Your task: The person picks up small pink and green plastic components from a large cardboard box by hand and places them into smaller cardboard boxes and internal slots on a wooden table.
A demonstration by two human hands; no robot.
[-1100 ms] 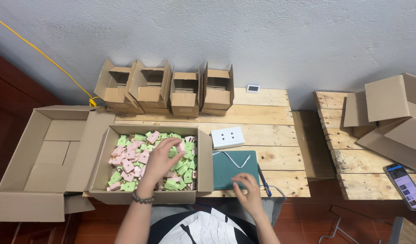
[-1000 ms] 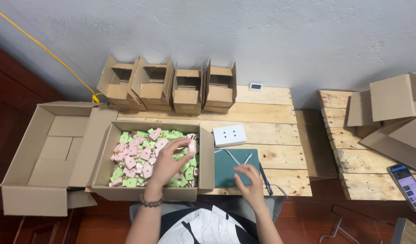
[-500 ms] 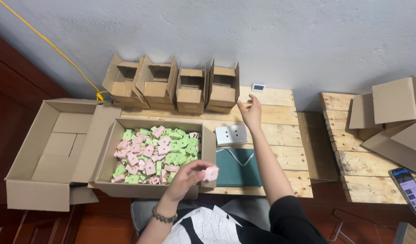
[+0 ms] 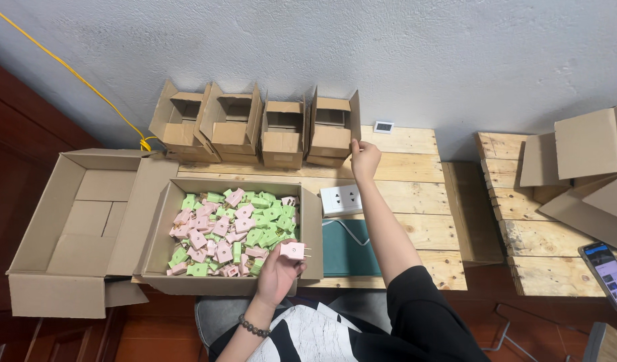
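Left hand (image 4: 279,271) pinches pink plug (image 4: 293,251) above near edge of plug-filled box (image 4: 312,221). Right hand (image 4: 365,159), fingers loosely curled, touches flap of rightmost small carton (image 4: 332,137).

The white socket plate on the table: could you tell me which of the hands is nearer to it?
Right. The right hand is just beyond the white socket plate, by the small boxes; the left hand holds a pink plug nearer the person.

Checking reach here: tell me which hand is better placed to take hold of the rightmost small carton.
Right hand: it already touches the rightmost small carton. The left hand holds a pink plug.
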